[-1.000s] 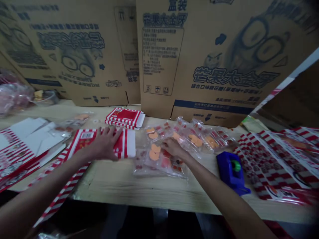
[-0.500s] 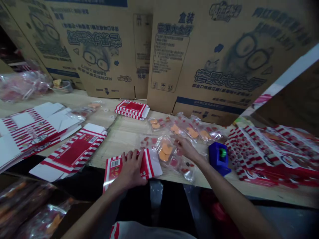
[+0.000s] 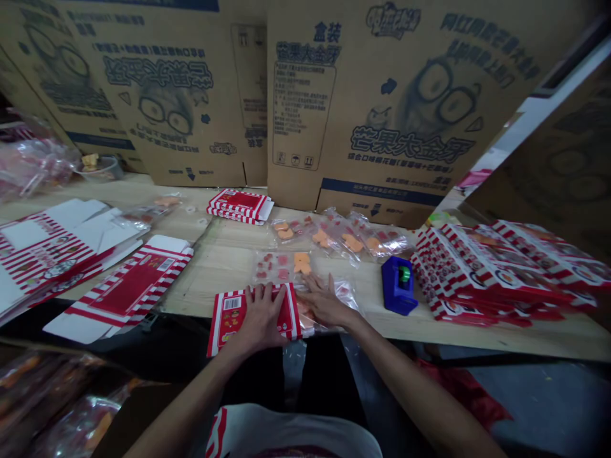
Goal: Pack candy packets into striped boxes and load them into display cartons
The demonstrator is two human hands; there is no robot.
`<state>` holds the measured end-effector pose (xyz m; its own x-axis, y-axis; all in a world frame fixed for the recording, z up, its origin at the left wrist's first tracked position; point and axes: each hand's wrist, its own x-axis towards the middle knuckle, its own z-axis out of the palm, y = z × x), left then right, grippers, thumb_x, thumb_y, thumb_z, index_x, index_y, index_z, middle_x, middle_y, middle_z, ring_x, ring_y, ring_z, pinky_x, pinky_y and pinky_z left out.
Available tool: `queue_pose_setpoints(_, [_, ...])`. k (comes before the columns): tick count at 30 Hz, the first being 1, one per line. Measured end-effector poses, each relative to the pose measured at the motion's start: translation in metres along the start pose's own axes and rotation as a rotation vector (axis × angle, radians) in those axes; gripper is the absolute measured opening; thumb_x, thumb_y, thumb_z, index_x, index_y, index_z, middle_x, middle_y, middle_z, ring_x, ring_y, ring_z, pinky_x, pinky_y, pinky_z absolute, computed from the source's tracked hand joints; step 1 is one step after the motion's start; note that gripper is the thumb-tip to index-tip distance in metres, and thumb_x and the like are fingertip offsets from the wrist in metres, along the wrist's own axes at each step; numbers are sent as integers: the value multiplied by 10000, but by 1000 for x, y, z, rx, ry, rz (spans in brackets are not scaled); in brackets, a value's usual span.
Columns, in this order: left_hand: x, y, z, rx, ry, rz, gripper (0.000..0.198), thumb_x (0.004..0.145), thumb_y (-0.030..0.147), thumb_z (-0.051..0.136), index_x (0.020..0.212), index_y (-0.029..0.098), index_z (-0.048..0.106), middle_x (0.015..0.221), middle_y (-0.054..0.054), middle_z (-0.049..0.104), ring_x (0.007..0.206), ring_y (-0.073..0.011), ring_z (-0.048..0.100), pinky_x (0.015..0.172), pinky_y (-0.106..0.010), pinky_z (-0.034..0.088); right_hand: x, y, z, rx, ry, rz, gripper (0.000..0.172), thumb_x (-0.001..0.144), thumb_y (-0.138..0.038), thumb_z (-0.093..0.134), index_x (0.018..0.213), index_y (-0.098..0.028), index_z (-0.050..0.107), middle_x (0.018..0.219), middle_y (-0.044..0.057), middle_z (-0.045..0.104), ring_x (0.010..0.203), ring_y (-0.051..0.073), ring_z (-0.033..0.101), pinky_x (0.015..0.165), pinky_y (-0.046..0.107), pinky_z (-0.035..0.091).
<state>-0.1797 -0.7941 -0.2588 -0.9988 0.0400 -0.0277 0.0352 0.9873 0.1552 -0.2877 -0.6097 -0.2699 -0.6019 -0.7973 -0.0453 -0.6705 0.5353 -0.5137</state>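
Observation:
A red-and-white striped candy box lies at the table's front edge, barcode side up. My left hand lies across it, fingers over the top and thumb toward the near edge, holding it. My right hand rests flat, fingers spread, on a clear candy packet against the box's right end. How far the packet reaches into the box is hidden by the hand. Just behind lies another clear packet with red and orange candies.
More candy packets lie before tall cartons. A blue tape dispenser and a pile of filled striped boxes are on the right. Flat boxes lie left, a small boxes stack behind. An open carton holds packets lower left.
My right hand has moved left and nearer, from the packets to the box's right end, drawing a packet against it. My left hand stays on the box. The view has shifted slightly right.

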Motion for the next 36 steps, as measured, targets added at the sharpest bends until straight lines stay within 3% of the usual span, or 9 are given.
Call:
queue_pose_setpoints(5, [-3,0,1,8,-74,36,1228,437,547,807,1492,153,316,1509,-263,319,1377,-490,260,1119,-650,87,-4,5,9,167,270,44,418,844,-98,464,1125,-278,716,1450,75,497,1381,310,387,1139,641,103])
queue_pose_setpoints(9, [-9,-24,-1,1,-180,112,1360,376,613,812,1511,122,247,1555,-283,219,1430,-501,138,1121,-626,137,-47,45,-5,266,621,346,450,900,-310,426,1259,-118,618,1365,199,550,1295,316,494,1075,544,368])
queue_pose_setpoints(12, [-13,-37,0,6,-130,115,1302,414,579,804,1497,90,272,1520,-308,273,1412,-488,212,1117,-633,132,-82,58,-5,385,687,585,574,847,-535,516,1238,-130,626,1185,184,673,1190,352,581,1047,553,395])
queue_pose_setpoints(15, [-14,-30,6,21,-7,146,1187,465,524,783,1471,84,330,1447,-293,384,1351,-457,324,1118,-635,118,-92,29,15,527,587,542,532,833,-544,560,1228,-194,630,1141,129,701,1172,330,598,1084,565,352])
queue_pose_setpoints(19, [-14,-5,8,6,118,143,1084,495,519,766,1426,100,401,1366,-262,446,1269,-448,383,1085,-610,210,-76,-32,40,872,463,259,540,824,-441,645,1319,-260,528,1268,85,639,1170,250,602,984,453,491])
queue_pose_setpoints(24, [-27,25,-6,-69,307,-185,1202,479,642,767,1447,72,340,1277,-249,459,1153,-431,438,948,-555,366,-73,-62,39,877,976,378,542,668,-350,804,1087,-224,484,1306,111,559,1200,241,560,993,409,482])
queue_pose_setpoints(29, [-45,44,2,-461,279,-192,1019,698,585,679,1498,122,250,1252,-205,512,1147,-381,487,947,-556,407,-85,-59,34,1192,893,373,439,723,-333,774,908,-253,384,905,4,690,792,181,690,726,328,572])
queue_pose_setpoints(32, [-48,40,14,-952,170,-75,787,883,435,512,1533,195,140,1380,-167,487,1238,-287,505,1014,-461,434,-97,-46,26,1259,781,377,467,722,-335,777,1015,-268,419,1021,34,701,849,208,700,747,356,576])
queue_pose_setpoints(36, [-49,35,20,-1418,-45,-12,869,849,467,568,1539,225,98,1409,-158,499,1230,-285,543,963,-425,502,-115,-34,26,1206,669,400,562,754,-371,748,1227,-278,459,1232,93,647,1046,254,660,876,408,547])
